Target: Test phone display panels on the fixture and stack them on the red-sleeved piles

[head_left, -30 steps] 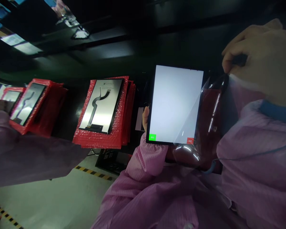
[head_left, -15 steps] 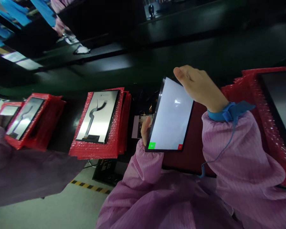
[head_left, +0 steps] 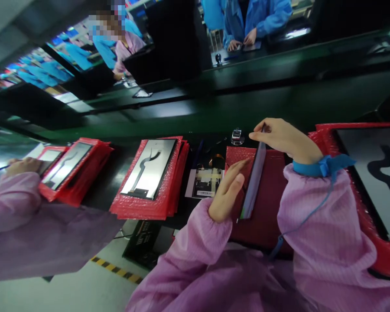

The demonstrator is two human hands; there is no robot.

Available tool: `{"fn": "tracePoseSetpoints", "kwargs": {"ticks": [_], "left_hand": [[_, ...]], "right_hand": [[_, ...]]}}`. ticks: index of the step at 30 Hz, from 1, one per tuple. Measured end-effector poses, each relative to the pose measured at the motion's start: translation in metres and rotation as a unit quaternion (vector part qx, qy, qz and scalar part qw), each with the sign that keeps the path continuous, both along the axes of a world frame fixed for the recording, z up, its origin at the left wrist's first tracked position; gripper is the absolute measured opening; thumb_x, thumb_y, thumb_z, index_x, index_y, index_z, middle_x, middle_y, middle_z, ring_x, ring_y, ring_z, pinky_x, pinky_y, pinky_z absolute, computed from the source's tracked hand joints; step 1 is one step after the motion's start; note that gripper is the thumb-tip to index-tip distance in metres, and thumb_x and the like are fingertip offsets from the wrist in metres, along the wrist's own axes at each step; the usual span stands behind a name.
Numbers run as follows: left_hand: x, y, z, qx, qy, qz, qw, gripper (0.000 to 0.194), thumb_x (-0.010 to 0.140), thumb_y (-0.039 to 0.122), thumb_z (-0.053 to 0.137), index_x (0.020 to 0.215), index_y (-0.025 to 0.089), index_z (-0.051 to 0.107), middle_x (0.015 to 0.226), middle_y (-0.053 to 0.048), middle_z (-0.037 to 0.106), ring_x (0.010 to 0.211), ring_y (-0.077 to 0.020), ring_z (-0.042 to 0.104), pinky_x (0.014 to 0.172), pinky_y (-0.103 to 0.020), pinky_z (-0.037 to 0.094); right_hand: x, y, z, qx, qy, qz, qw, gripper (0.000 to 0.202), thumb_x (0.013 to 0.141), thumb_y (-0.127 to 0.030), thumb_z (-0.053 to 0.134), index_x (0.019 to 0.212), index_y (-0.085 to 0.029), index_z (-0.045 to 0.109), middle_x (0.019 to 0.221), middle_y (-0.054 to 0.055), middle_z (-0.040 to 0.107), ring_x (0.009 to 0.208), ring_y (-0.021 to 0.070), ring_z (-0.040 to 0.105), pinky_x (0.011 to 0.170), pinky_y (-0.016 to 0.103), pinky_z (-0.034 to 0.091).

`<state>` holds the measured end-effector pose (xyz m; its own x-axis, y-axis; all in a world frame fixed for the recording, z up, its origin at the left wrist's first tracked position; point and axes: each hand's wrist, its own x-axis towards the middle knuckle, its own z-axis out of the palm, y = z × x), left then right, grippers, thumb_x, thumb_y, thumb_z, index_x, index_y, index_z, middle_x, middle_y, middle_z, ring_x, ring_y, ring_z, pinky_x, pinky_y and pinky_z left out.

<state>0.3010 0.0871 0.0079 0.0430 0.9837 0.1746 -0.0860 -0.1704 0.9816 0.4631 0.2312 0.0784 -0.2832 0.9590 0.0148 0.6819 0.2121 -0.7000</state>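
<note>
A lit display panel (head_left: 255, 180) stands tilted steeply, almost edge-on to me, above a dark red mat (head_left: 271, 199). My right hand (head_left: 284, 138), with a blue wrist strap, pinches the panel's top edge between thumb and fingers. Beside the panel's left face, my left hand (head_left: 228, 193) is open, its fingers stretched out and close together; whether they touch the panel I cannot tell. A small circuit board (head_left: 205, 182) with a barcode label lies left of that hand, joined to an orange flex cable (head_left: 218, 157).
Left of the board, a display panel (head_left: 149, 169) tops a stack of red bubble-wrap bags (head_left: 173, 190). Another panel (head_left: 385, 182) lies on red wrap at right. A small shiny metal object (head_left: 237, 137) sits behind the mat. A neighbour's hand (head_left: 22, 166) is far left; co-workers sit opposite.
The display panel has turned from facing me to nearly edge-on. My left hand has come off its lower left edge and opened; my right hand now grips the top edge.
</note>
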Motion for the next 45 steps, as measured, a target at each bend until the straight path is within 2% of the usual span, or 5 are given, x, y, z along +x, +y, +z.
{"fn": "tracePoseSetpoints", "kwargs": {"ticks": [6,19,30,38,45], "left_hand": [[-0.057,-0.049,-0.053,0.106,0.431,0.251,0.860,0.021,0.100,0.028,0.053,0.105,0.020,0.072,0.103,-0.011,0.063,0.099,-0.0247,0.062,0.091,-0.041,0.053],[-0.065,-0.063,-0.083,0.066,0.648,0.196,0.733,0.040,0.100,0.034,0.050,0.137,0.028,0.064,0.140,-0.017,0.049,0.122,-0.0348,0.051,0.100,-0.054,0.047],[-0.066,-0.061,-0.085,0.071,0.635,0.197,0.744,0.039,0.101,0.037,0.048,0.135,0.025,0.064,0.143,-0.017,0.054,0.128,-0.0359,0.051,0.103,-0.054,0.045],[-0.073,-0.061,-0.088,0.181,0.592,-0.014,0.785,0.054,0.103,0.034,0.046,0.154,0.017,0.041,0.158,-0.017,0.047,0.157,-0.0313,0.024,0.124,-0.057,0.028],[-0.075,-0.057,-0.095,0.198,0.582,-0.016,0.789,0.061,0.104,0.032,0.047,0.161,0.019,0.028,0.158,-0.016,0.047,0.157,-0.0294,0.022,0.125,-0.058,0.028]], "right_hand": [[0.008,0.000,0.005,0.011,-0.024,-0.006,1.000,0.015,0.077,-0.039,0.070,0.078,-0.025,0.064,0.080,0.005,0.070,0.079,0.0261,0.065,0.079,0.043,0.052],[0.009,-0.004,0.009,-0.021,-0.043,-0.016,0.999,0.016,0.080,-0.042,0.068,0.073,-0.030,0.059,0.074,0.003,0.068,0.077,0.0291,0.065,0.078,0.050,0.054],[0.006,-0.008,0.000,0.072,-0.036,-0.061,0.995,0.030,0.078,-0.031,0.071,0.105,-0.019,0.064,0.104,0.013,0.069,0.107,0.0343,0.063,0.096,0.051,0.050],[0.025,-0.056,0.018,0.038,-0.134,-0.118,0.983,0.062,0.079,-0.013,0.060,0.140,-0.009,0.049,0.094,0.018,0.070,0.095,0.0397,0.069,0.086,0.054,0.053],[0.057,-0.075,0.029,0.019,-0.054,-0.153,0.987,0.074,0.092,-0.017,0.059,0.159,-0.005,0.029,0.133,0.021,0.063,0.125,0.0331,0.061,0.112,0.051,0.042]]}}
